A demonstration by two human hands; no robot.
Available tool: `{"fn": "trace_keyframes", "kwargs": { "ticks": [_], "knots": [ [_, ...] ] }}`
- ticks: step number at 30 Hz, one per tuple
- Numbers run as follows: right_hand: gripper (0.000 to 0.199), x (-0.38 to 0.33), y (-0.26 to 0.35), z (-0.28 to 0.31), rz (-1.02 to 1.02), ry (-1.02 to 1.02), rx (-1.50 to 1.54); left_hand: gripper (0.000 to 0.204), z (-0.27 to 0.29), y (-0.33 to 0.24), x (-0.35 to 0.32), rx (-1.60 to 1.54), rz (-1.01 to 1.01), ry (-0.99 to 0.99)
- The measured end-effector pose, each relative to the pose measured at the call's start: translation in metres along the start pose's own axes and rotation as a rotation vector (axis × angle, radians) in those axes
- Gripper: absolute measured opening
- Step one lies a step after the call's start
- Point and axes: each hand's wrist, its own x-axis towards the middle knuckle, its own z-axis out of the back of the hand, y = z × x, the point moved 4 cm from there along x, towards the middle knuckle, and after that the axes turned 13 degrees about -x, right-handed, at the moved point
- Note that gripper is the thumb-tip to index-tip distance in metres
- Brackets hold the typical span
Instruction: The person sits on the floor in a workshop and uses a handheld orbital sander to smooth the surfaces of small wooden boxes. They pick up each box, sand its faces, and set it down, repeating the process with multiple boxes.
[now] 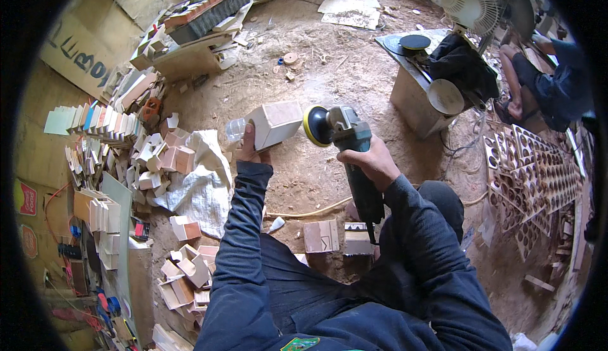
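In my left hand [254,147] is a pale wooden box [278,123], held up in front of me with the fingers wrapped round its left end. My right hand [373,163] grips an angle grinder [358,170] by its dark green body. The grinder's round sanding pad [316,126], black with a yellow rim, faces the box's right side, a small gap away. Whether the pad is spinning cannot be told. A clear plastic bottle [235,130] shows just left of my left hand. Two more wooden boxes [321,236] sit on the floor between my legs.
Wooden box pieces [190,269] are heaped at my left beside a white sack [206,177]. A cable [310,213] crosses the dusty floor. Ahead right, a bench [415,94] carries a fan [468,6]. Boards full of round holes [532,174] lie right, near another person [544,79].
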Motion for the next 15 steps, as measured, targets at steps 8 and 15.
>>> {"fn": "trace_keyframes", "kwargs": {
  "ticks": [8,15],
  "knots": [
    [0.042,-0.005,-0.002,0.009,0.051,-0.011,0.077,0.066,-0.008,-0.001,0.005,-0.034,-0.148,0.071],
    [0.046,-0.006,0.007,0.001,0.016,0.019,0.054,0.068,-0.019,0.0,-0.007,0.042,-0.115,-0.01]
  ]
}}
